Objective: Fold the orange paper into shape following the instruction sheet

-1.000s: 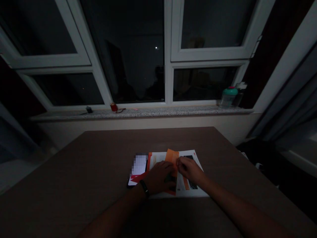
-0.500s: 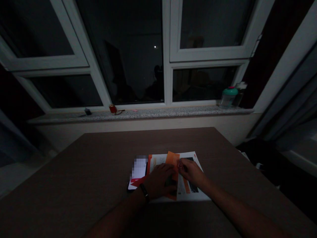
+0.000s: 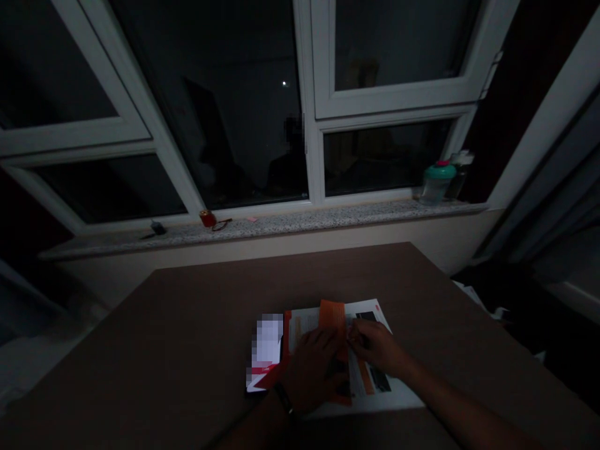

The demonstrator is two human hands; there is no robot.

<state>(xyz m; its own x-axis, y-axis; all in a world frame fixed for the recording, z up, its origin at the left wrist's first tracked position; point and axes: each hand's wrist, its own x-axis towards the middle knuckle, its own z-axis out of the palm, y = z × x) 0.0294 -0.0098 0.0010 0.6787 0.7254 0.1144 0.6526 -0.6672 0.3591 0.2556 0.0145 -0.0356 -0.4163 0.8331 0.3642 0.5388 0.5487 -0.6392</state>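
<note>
A printed white booklet or sheet with orange and dark patches lies on the brown table. Over its middle is an orange strip of paper, perhaps a folded part of it. My left hand rests palm down with fingers spread, pressing on the orange paper and covering much of it. Beside it, my right hand has its fingertips pinched together at the strip's right edge. The dim light makes their exact hold hard to see. Touching the booklet's left side is a lit phone, with a red pointed piece over its lower corner.
The table reaches to the wall under the window. On the granite sill stand a small red jar, a dark little bottle and a teal-lidded shaker. Papers lie in the dark beyond the table's right edge.
The view has tilted and shifted, so the table items appear lower and slightly right. Both hands keep nearly the same places on the paper.
</note>
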